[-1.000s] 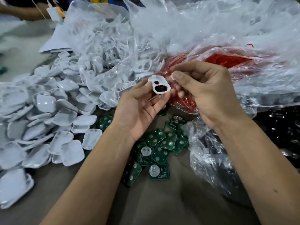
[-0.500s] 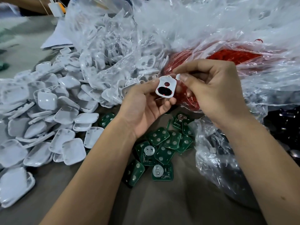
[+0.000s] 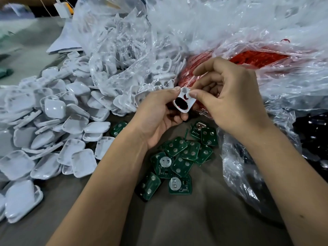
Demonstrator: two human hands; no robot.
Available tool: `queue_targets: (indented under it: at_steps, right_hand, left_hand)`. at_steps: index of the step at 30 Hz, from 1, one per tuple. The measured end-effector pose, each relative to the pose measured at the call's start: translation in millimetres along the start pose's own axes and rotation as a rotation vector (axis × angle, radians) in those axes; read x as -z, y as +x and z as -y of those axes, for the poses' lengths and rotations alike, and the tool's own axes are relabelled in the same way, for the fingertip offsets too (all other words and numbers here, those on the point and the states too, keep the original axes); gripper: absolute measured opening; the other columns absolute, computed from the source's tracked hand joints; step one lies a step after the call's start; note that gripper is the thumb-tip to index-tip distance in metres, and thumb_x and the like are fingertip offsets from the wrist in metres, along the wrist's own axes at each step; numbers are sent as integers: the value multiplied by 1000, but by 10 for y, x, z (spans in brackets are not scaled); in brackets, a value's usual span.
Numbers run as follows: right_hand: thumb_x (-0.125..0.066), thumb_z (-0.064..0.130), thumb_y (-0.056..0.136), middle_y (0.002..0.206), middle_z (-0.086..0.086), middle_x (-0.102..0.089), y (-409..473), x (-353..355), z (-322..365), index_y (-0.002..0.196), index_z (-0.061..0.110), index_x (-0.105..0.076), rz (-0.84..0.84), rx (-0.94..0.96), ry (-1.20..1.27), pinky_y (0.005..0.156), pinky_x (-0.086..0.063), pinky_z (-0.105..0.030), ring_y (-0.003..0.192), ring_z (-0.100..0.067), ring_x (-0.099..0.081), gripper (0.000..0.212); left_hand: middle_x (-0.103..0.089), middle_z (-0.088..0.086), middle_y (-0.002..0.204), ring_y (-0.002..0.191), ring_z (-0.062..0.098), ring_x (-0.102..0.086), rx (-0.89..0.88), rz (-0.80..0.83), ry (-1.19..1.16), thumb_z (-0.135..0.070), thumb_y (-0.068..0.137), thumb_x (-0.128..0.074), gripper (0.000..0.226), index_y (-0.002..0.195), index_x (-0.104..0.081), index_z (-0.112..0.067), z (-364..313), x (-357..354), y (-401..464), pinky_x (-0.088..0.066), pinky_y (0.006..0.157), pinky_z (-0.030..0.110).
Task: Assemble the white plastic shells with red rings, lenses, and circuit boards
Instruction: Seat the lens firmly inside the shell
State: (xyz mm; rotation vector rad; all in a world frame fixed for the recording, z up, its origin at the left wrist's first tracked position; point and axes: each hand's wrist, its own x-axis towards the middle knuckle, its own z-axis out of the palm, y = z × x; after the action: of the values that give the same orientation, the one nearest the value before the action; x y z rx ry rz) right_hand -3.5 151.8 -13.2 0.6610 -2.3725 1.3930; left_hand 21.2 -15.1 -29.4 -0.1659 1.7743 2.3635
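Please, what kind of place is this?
Probably a small electronics assembly bench: a heap of identical white shells, loose green circuit boards and a clear bag of red rings around the left hand holding one shell.

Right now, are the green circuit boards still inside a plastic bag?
No, the green circuit boards lie loose in a small heap on the bare table, below the left hand and right hand.
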Motion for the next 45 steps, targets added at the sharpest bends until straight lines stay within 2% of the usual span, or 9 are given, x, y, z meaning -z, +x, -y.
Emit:
queue_targets:
  at_steps: [4,15,21,26,34,39,45]
  right_hand:
    - [-85,8,84,80,10,-74,-8,-24,-15,103,20,-67,2,-8,1,57,-52,-11,64,-3,-71,29]
    - [-88,12,83,80,8,-75,9,-30,-31,103,14,-71,16,-51,-51,64,-59,-21,67,-3,-71,26]
    - [-87,11,83,79,13,-72,-1,-37,-7,94,14,-80,16,-8,-108,66,-55,-12,73,0,-70,13]
    - [-85,10,85,82,10,-74,10,-14,-12,95,14,-80,23,-54,-84,72,-62,-25,74,-3,-71,12]
    - [-85,11,85,82,7,-75,6,0,6,95,14,-80,21,-68,-65,73,-63,-31,74,-6,-72,12]
    - [-86,12,84,81,9,-74,2,-6,9,94,15,-80,28,-59,-84,72,-62,-28,73,-4,-71,12]
    - [-84,7,84,76,16,-70,-19,-34,20,92,15,-82,28,9,-152,63,-50,-8,70,4,-67,11]
  left_hand:
    - [-72,12,82,58,15,-57,-10,10,-7,-16,107,-45,27,97,-69,-8,4,-4,-3,-44,52,22]
    - [-72,10,79,57,17,-59,-19,17,-25,-13,106,-47,25,96,-69,-6,10,-1,1,-47,51,22]
    - [-71,11,78,57,18,-60,-22,3,-33,-12,106,-47,26,96,-70,-6,20,-11,8,-47,50,22]
    - [-72,12,78,56,18,-61,-20,-2,-43,-12,106,-48,27,93,-71,-6,23,-10,16,-47,50,22]
    - [-72,15,84,60,19,-61,-12,-9,-41,-12,106,-48,26,96,-70,-5,19,-2,16,-46,55,26]
    - [-71,13,81,58,19,-61,-4,-20,-33,-12,106,-49,25,96,-70,-5,8,-19,6,-46,56,27]
    - [-69,14,79,57,20,-60,5,-29,-26,-10,106,-48,22,100,-67,0,-13,-45,-7,-46,55,26]
